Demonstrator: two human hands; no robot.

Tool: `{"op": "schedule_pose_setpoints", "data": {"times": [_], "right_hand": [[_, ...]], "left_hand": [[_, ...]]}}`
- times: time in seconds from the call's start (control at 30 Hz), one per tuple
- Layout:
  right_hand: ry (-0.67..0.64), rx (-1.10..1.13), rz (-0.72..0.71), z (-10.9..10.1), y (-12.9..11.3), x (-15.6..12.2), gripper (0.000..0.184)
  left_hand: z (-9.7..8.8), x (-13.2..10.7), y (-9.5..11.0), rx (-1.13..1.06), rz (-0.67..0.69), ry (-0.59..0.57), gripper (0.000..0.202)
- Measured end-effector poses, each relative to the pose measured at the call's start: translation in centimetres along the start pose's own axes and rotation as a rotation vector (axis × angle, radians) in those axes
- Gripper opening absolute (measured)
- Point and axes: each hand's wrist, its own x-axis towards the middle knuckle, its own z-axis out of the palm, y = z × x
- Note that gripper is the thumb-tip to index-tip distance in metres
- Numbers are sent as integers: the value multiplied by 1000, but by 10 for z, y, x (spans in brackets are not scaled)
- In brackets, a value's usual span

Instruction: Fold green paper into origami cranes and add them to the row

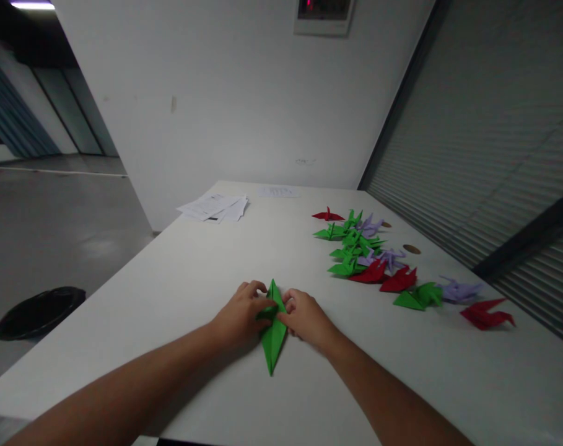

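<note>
A green folded paper shape, long and pointed at both ends, lies flat on the white table in front of me. My left hand presses its left side, fingers curled, thumb on the paper's middle. My right hand holds the right side, fingers pinched against the paper. Both hands meet at the shape's centre.
Several finished paper cranes in green, red and lilac lie along the table's right side. White printed sheets lie at the far left edge. A black bin stands on the floor to the left. Blinds run along the right.
</note>
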Motion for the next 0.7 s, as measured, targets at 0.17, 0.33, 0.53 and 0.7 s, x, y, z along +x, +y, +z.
{"op": "schedule_pose_setpoints", "data": {"times": [0.17,0.33,0.53,0.7], "right_hand": [[37,-108,-81,-3,2,-1,26],[-79,-78,-53,-14,3,-2,21],[-204,60,-19,-27,6,-2,19],[-266,108,8,-32,4,-7,18]], "left_hand": [[-3,2,4,80,277,-141,30],[-11,0,1,117,438,-280,44],[-18,-7,-11,121,479,-359,54],[-15,-10,-20,98,467,-376,58]]}}
